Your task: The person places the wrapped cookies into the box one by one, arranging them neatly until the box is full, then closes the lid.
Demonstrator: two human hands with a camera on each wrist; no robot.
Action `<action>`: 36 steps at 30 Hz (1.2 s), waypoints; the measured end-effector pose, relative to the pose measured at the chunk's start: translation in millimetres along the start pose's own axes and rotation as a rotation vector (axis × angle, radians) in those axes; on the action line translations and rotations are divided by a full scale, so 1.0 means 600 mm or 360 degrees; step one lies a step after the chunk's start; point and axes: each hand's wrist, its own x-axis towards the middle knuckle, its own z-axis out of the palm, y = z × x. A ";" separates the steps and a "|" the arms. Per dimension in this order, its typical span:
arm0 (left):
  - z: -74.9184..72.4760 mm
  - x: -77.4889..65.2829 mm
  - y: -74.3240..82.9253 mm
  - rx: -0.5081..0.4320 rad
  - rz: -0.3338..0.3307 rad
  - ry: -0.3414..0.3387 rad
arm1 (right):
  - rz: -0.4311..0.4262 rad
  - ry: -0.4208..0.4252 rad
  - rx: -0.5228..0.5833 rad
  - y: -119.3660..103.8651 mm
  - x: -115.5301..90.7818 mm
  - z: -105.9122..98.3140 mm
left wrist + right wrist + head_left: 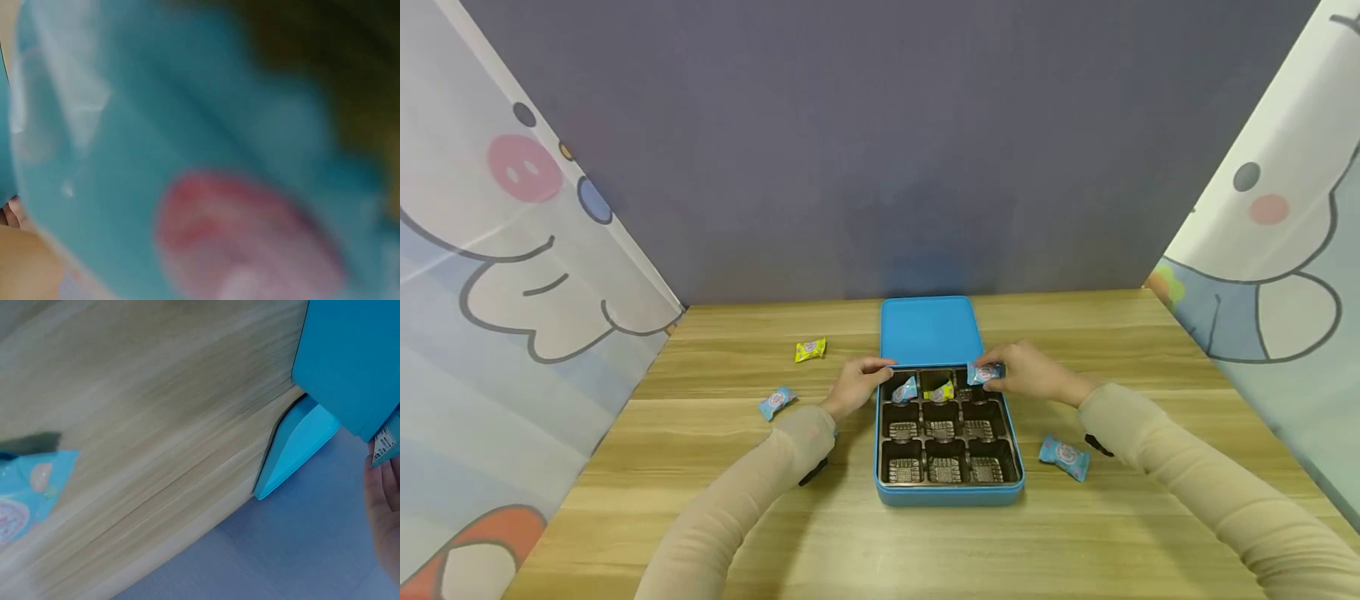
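A blue tin box (947,497) stands with its lid laid back, fitted with a dark compartment tray (960,412). In the back row, a blue-wrapped candy (905,390) sits in the left compartment and a yellow-wrapped candy (939,392) in the middle one. My right hand (1026,372) pinches another blue-wrapped candy (984,373) over the back right compartment; its wrapper edge (387,440) shows in the right wrist view. My left hand (854,387) grips the box's back left corner. A blurred blue wrapper (125,175) fills most of the left wrist view.
Left of the box lie a yellow-wrapped candy (810,350) and a blue-wrapped one (777,402). Another blue-wrapped candy (1064,458) lies to the right, below my right forearm. The lid (931,329) reaches near the grey back panel (880,150). Printed curtains (467,275) flank the wooden table (700,433).
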 end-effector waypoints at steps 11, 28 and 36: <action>0.001 -0.001 -0.007 0.0030 0.0007 0.0014 | -0.0098 -0.0098 -0.0136 -0.012 0.007 0.010; 0.002 -0.002 -0.007 0.0075 -0.0024 0.0031 | -0.0186 -0.0118 -0.0211 -0.023 0.011 0.028; -0.002 -0.001 -0.003 0.0075 -0.0037 0.0070 | -0.0112 -0.0097 -0.0131 -0.019 0.011 0.029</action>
